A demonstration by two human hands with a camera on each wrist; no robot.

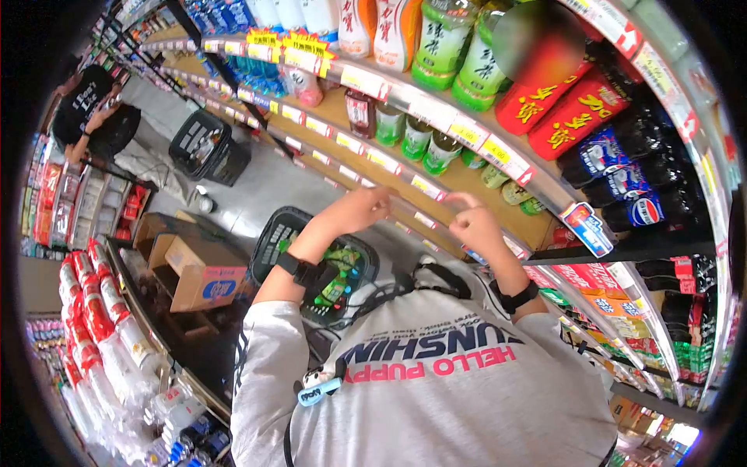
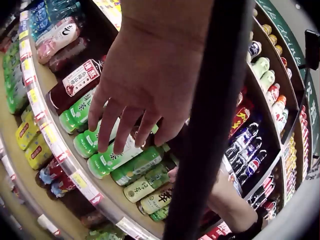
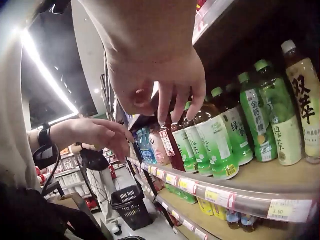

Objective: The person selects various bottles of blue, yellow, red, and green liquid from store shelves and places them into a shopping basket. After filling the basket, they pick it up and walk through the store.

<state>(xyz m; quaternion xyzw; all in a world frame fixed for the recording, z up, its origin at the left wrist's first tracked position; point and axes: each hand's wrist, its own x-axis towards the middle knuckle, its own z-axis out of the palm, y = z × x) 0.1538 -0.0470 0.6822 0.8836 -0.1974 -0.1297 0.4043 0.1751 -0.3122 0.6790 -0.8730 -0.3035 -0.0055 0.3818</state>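
Both hands are raised before a drinks shelf. The left hand (image 1: 364,210) reaches over the aisle beside the shelf edge; in the left wrist view this hand (image 2: 145,85) has its fingers loosely spread in front of green-labelled tea bottles (image 2: 107,161), with no bottle in its grasp. In the right wrist view the right hand (image 3: 155,80) hangs with bent, relaxed fingers in front of green tea bottles (image 3: 216,142) and a dark red bottle (image 3: 171,147). From the head view, the right hand (image 1: 476,226) has its index finger extended towards the left hand. Whether fingertips touch any bottle cannot be told.
A black basket (image 1: 268,233) with green items stands below the left arm. Another basket (image 1: 204,144) is on the aisle floor near a person (image 1: 97,117). An open cardboard box (image 1: 204,272) lies at left. Red cans or bottles (image 1: 580,113) and Pepsi bottles (image 1: 622,183) fill the upper shelf.
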